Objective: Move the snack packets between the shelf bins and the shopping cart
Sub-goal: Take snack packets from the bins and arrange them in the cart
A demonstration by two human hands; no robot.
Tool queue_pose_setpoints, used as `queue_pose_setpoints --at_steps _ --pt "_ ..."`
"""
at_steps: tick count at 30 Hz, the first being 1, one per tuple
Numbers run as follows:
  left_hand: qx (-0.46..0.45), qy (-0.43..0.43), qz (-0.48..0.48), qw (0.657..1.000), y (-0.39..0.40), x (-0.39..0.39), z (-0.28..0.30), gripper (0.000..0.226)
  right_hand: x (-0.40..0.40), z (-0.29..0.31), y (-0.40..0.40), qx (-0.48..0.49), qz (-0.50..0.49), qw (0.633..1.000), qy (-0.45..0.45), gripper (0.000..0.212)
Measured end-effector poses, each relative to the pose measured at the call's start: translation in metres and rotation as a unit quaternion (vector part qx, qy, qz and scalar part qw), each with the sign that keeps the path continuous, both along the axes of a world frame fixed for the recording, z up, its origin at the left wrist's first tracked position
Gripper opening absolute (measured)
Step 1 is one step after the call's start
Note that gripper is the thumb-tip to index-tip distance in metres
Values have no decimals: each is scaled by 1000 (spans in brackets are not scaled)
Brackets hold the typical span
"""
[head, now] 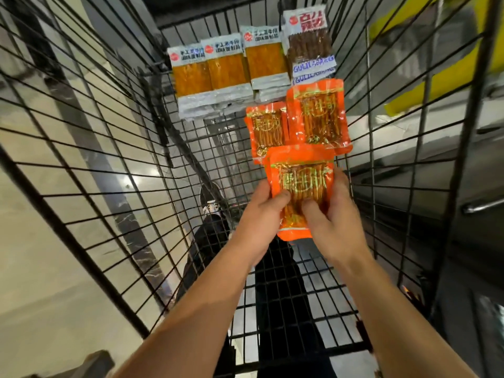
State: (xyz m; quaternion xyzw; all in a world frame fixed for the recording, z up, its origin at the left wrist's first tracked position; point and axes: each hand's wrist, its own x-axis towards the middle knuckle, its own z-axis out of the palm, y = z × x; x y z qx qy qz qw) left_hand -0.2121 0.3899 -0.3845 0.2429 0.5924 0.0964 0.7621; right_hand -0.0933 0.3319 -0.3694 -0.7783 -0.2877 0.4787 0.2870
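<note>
So both hands were down inside the cart (381,186), sharing one orange packet (298,186). The left hand (261,214) had its thumb curled over the packet's left edge, and the right hand (331,214) pinched the right side, thumb pressed on the clear window near the bottom. Both grips were closed on it, fingers mostly hidden behind the film. The packet hung upright just above the wire floor, near the right side, its top edge overlapping two more orange packets (317,115) lying flat a bit farther in.

At the far end there was a row of white packs (212,66) with yellow-orange filling, stacked a few deep, and to the right of them a brown stick pack (309,39) with blue lettering.

My read on handling: these look like light, floppy vacuum pouches with glossy film, so probably a little slippery and prone to bending if held by one corner. The sealed border should be the safest bit to pinch, since squeezing the middle could crush the sticks inside. Two hands on the sides seemed fine for laying it flat. Couldn't say if it was going in or coming out. No shelf bins showed anywhere.
</note>
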Motion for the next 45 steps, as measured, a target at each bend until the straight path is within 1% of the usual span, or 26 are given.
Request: queue_pose_setpoints --at_steps 2,4,6,9,11,13,16,18,20,22,24,26,28,29,31,33,35,36,37,38,39,40,42,43,44,45 --pt "7 5 22 1000 5 -4 1 29 -2 0 4 -10 26 1000 13 60" --pt "30 12 2 999 8 -10 -1 32 -5 -1 9 -11 61 997 37 64" --pt "61 24 -15 998 10 -13 -3 26 -8 -3 14 -3 81 995 62 61" --pt "75 42 8 996 18 -15 -6 21 -12 -3 24 11 50 997 60 53" --pt "78 43 12 996 24 -16 -8 18 -14 -4 34 28 15 998 46 57" --pt "79 27 10 996 27 -16 -9 16 -18 -6 44 41 18 999 24 62" --pt "76 6 5 997 28 -14 -9 29 -25 -13 53 44 11 999 21 67" --pt "75 2 2 997 32 -15 -11 28 -27 -14 55 38 2 998 43 68" --pt "71 10 5 997 39 -16 -16 25 -24 -12 57 39 9 998 47 63" --pt "81 38 5 996 48 -17 -27 19 -15 -10 59 50 34 998 -24 53" --pt "85 72 3 994 61 -14 -39 20 -3 -11 61 30 65 987 -141 53" --pt "85 100 -5 991 75 -8 -52 25 10 -17 64 -6 94 969 -228 57" --pt "88 121 -19 989 91 0 -67 12 20 -24 67 -26 127 954 -269 59" --pt "91 130 -31 987 98 5 -74 11 23 -29 68 -33 142 947 -286 60" --pt "104 146 -54 982 109 15 -89 26 27 -38 69 -24 155 933 -325 58" --pt "114 165 -57 978 113 25 -102 30 28 -43 70 6 133 933 -335 56" --pt "114 188 -49 974 114 33 -109 29 30 -47 68 35 140 919 -367 53" --pt "112 201 -48 972 114 38 -112 34 30 -47 66 36 138 919 -368 51" --pt "110 219 -52 968 114 41 -115 42 30 -43 66 10 153 922 -355 48" --pt "114 246 -61 961 113 44 -119 51 30 -34 71 -45 192 926 -321 45" --pt "123 274 -76 951 113 44 -123 59 30 -27 77 -90 270 920 -269 42" --pt "132 294 -94 942 112 42 -128 60 30 -31 78 -116 333 904 -243 42" --pt "165 308 -115 930 110 40 -120 51 25 -11 89 -126 370 897 -208 43" --pt "188 310 -125 924 109 38 -117 47 30 -20 84 -101 387 888 -228 43" --pt "205 317 -144 915 106 35 -118 46 34 -36 75 -90 356 896 -250 43" --pt "211 327 -163 907 103 34 -119 46 33 -40 70 -71 267 922 -269 44"
